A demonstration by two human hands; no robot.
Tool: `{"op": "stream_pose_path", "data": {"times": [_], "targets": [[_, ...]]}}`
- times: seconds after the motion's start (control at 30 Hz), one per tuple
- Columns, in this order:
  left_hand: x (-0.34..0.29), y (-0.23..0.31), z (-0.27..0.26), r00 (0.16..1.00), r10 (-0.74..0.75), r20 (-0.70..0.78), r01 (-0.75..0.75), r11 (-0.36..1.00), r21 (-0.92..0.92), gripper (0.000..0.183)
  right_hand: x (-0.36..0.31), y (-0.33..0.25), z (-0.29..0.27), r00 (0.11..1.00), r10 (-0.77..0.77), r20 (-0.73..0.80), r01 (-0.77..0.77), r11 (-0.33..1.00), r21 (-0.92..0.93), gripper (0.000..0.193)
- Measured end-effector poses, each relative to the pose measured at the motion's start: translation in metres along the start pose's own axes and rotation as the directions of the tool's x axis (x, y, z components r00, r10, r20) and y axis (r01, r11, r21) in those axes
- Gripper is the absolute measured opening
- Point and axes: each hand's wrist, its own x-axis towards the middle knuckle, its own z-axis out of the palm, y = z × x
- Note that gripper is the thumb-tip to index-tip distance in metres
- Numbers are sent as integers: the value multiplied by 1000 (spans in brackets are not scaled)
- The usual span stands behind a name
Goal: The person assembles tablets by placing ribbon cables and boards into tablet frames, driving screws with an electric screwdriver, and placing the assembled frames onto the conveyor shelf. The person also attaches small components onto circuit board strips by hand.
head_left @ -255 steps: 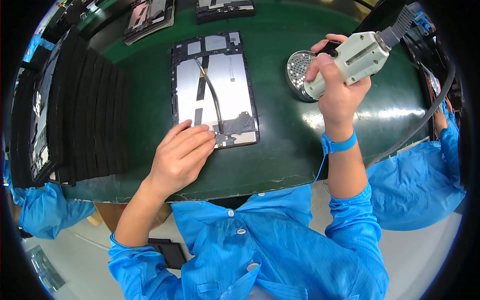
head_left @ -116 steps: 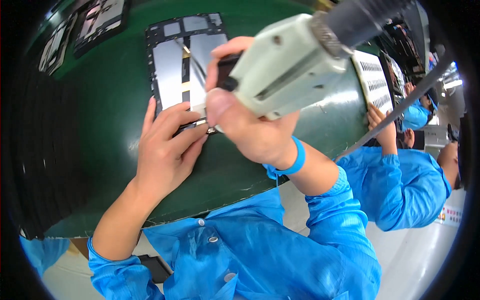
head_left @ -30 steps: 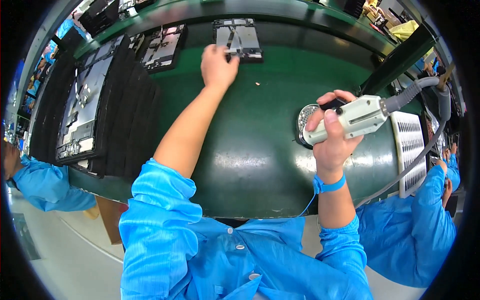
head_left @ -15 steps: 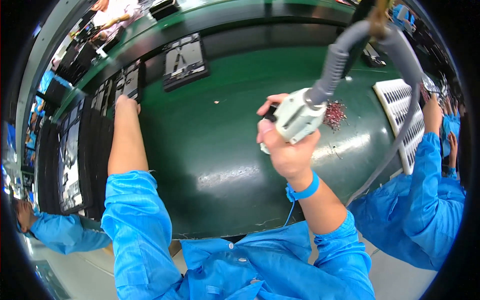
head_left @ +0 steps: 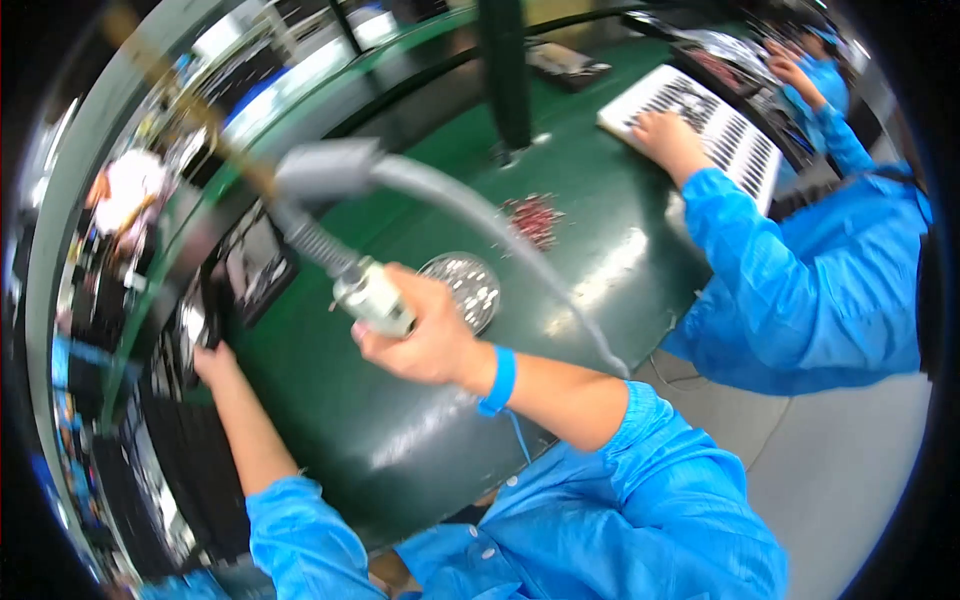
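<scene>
At the left edge of the green table, my left hand [head_left: 212,362] grips the near edge of a dark flat device [head_left: 195,322] with a silvery inside; its fingers are blurred and partly hidden. My right hand [head_left: 430,330], a blue wrist strap on it, is wrapped round a whitish hand-held tool [head_left: 375,298] with a ribbed grey sleeve. The tool is held above the table and its tip is hard to make out. Just beyond my right hand lies a round dish [head_left: 497,290] of small shiny parts. Another black-framed device [head_left: 254,265] lies past my left hand.
A grey hose [head_left: 470,205] arcs from the tool across the table. Reddish small parts [head_left: 533,220] lie in a loose pile. At right, a co-worker's hand [head_left: 672,140] is over a white slotted tray [head_left: 620,110]. A dark post [head_left: 505,75] stands at the back; stacked black devices [head_left: 195,455] stand at left.
The view has turned, so the table appears tilted. The tool in my right hand has swung leftward, and the dish shows. The co-worker's hand is now on the white tray.
</scene>
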Motion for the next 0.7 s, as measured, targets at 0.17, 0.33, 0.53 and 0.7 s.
{"op": "stream_pose_path", "data": {"times": [0.17,0.33,0.53,0.7], "targets": [[-27,81,-82,804,-494,333,160,-360,-919,32,-4,-20,10,980,192,43,-197,936,291,29],[-143,181,-130,815,-474,333,193,-319,-928,18,1,-30,2,995,100,9,-96,927,362,28],[-301,231,-178,785,-424,451,292,-390,-874,31,4,-41,7,1000,14,13,-17,942,335,28],[-387,237,-191,681,-335,651,500,-437,-748,28,6,-40,5,1000,-7,19,0,943,332,28]]}}
